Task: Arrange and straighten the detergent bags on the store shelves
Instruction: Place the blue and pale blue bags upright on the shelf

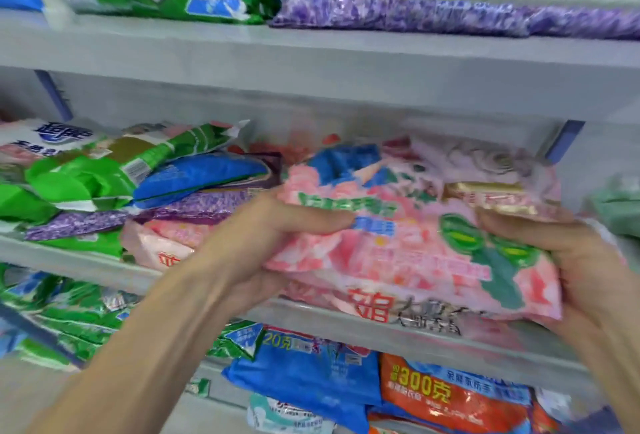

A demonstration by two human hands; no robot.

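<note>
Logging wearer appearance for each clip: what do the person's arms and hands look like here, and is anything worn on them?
Both forearms are bare as far as the frame shows, with no sleeves visible. The left hand and right hand show no gloves, rings, watch or wristband. Motion blur softens finer details.

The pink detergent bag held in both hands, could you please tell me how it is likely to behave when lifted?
The pink detergent bag probably sags: it dents under the left hand thumb. Its glossy film looks slippery, so the right hand gripping the other end likely helps.
</note>
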